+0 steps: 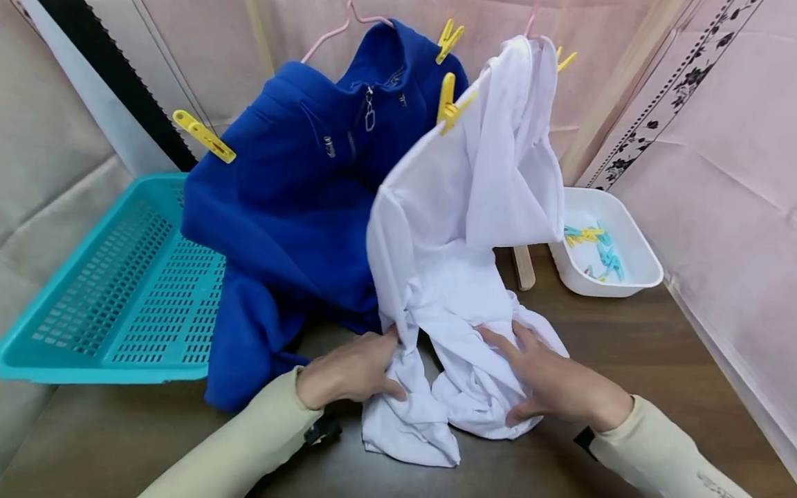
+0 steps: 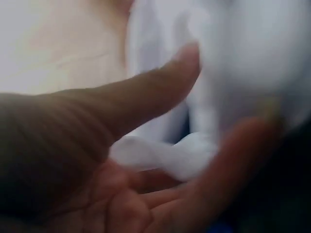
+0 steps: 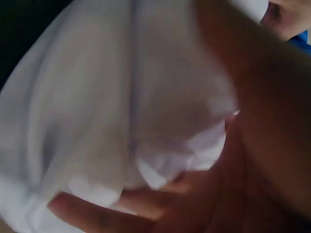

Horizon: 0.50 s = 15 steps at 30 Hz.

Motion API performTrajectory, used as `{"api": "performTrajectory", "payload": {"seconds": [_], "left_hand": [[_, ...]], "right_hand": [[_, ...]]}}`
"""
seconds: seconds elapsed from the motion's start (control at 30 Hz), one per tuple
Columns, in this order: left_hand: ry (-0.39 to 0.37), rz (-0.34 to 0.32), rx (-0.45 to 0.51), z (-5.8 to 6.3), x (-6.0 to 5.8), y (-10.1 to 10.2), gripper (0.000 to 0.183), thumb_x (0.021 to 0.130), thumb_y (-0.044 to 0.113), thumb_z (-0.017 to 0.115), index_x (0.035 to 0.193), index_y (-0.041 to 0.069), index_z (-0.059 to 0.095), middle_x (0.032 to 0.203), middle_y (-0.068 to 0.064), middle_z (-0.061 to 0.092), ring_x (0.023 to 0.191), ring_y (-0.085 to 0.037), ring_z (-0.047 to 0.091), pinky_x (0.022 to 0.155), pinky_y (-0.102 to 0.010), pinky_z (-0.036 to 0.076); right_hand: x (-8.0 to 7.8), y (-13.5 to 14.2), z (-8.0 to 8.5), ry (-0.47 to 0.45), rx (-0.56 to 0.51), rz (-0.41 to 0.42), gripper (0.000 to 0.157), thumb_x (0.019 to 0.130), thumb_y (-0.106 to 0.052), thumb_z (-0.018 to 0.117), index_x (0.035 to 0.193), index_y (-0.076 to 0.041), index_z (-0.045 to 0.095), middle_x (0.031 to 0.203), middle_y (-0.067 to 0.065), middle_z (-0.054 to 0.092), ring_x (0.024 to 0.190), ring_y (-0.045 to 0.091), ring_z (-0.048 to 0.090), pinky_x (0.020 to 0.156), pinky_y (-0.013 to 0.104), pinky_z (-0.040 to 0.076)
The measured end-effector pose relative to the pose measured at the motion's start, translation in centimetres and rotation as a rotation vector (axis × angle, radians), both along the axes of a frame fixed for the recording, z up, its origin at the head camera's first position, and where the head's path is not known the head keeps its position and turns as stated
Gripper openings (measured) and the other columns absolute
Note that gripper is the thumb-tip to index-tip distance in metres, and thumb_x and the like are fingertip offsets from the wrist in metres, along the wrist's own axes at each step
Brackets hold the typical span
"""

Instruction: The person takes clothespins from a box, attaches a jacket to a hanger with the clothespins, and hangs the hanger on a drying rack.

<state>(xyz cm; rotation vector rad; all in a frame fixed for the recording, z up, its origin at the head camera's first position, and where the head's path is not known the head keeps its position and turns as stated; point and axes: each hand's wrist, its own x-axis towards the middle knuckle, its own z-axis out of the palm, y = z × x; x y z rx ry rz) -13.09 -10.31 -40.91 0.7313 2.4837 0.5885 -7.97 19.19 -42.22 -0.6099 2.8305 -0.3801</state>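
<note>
A white garment (image 1: 442,270) hangs from a pink hanger, its lower part bunched on the table in two narrow ends. My left hand (image 1: 355,370) is at the left end, its thumb spread from the fingers. In the left wrist view, loose white cloth (image 2: 189,155) lies between that thumb and the fingers. On the right, my right hand (image 1: 548,380) rests against the other bunched end with its fingers spread. The right wrist view shows the fingers (image 3: 97,213) along the edge of the cloth. Yellow clothespins (image 1: 446,104) clip the garment near its top.
A blue zip-neck top (image 1: 292,187) hangs at the left on another pink hanger (image 1: 326,34), with a yellow clothespin (image 1: 204,136) at its shoulder. Behind it stands a turquoise basket (image 1: 81,373). A white tub (image 1: 650,273) with several clothespins (image 1: 607,252) sits at the right.
</note>
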Motion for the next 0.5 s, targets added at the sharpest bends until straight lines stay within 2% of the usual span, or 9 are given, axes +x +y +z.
{"api": "performTrajectory", "payload": {"seconds": [0.07,0.17,0.27,0.33,0.4,0.43,0.5], "left_hand": [[0.04,-0.023,0.01,-1.0,-0.5,0.8,0.094,0.069,0.03,0.087,0.143,0.005,0.035,0.127,-0.014,0.059,0.114,-0.024,0.058,0.093,-0.035,0.048],[0.052,-0.028,0.045,-1.9,-1.8,2.0,0.105,0.062,0.02,0.091,0.144,0.0,0.028,0.13,-0.02,0.056,0.122,-0.031,0.053,0.1,-0.04,0.045],[0.124,0.009,0.13,-2.6,-4.2,3.2,0.086,0.064,0.009,0.088,0.132,-0.003,0.037,0.119,-0.021,0.058,0.114,-0.034,0.055,0.096,-0.041,0.046],[0.194,0.068,0.201,-3.0,-6.1,3.9,0.074,0.067,0.001,0.083,0.128,-0.004,0.041,0.113,-0.022,0.06,0.107,-0.034,0.058,0.09,-0.042,0.049],[0.256,0.135,0.226,-3.2,-7.7,4.4,0.066,0.072,-0.003,0.078,0.127,-0.003,0.042,0.109,-0.022,0.061,0.101,-0.034,0.06,0.085,-0.041,0.051],[0.283,0.158,0.225,-3.4,-8.4,4.7,0.062,0.073,-0.004,0.075,0.126,-0.003,0.043,0.106,-0.022,0.062,0.098,-0.034,0.062,0.081,-0.042,0.052],[0.312,0.182,0.2,-3.6,-9.2,4.9,0.055,0.077,-0.003,0.072,0.125,-0.001,0.045,0.103,-0.022,0.064,0.094,-0.033,0.064,0.078,-0.041,0.053]], "right_hand": [[-0.6,-0.4,-0.8,0.061,-0.006,0.001,0.119,0.052,-0.024,0.093,0.15,-0.031,0.026,0.132,0.022,0.041,0.117,0.041,0.049,0.074,0.041,0.052],[-2.5,-1.1,-1.2,0.158,-0.031,0.001,0.108,0.055,-0.001,0.084,0.146,-0.032,0.035,0.119,0.015,0.049,0.1,0.033,0.056,0.066,0.037,0.05],[-5.4,-1.5,-1.9,0.314,-0.068,0.011,0.09,0.065,0.01,0.071,0.142,-0.025,0.043,0.114,0.016,0.053,0.096,0.032,0.058,0.077,0.043,0.051],[-7.3,-1.7,-2.6,0.407,-0.088,-0.012,0.087,0.069,0.019,0.06,0.143,-0.024,0.043,0.115,0.019,0.052,0.101,0.033,0.055,0.081,0.045,0.05],[-9.1,-1.8,-3.4,0.481,-0.091,-0.01,0.083,0.073,0.019,0.058,0.144,-0.022,0.042,0.119,0.023,0.05,0.108,0.036,0.051,0.088,0.048,0.047],[-9.8,-1.8,-3.7,0.492,-0.093,-0.008,0.085,0.073,0.022,0.055,0.145,-0.022,0.041,0.122,0.025,0.048,0.111,0.037,0.048,0.088,0.048,0.046],[-10.8,-1.5,-4.3,0.457,-0.091,-0.005,0.091,0.073,0.023,0.055,0.147,-0.025,0.036,0.132,0.028,0.04,0.12,0.038,0.041,0.089,0.048,0.047]]}}
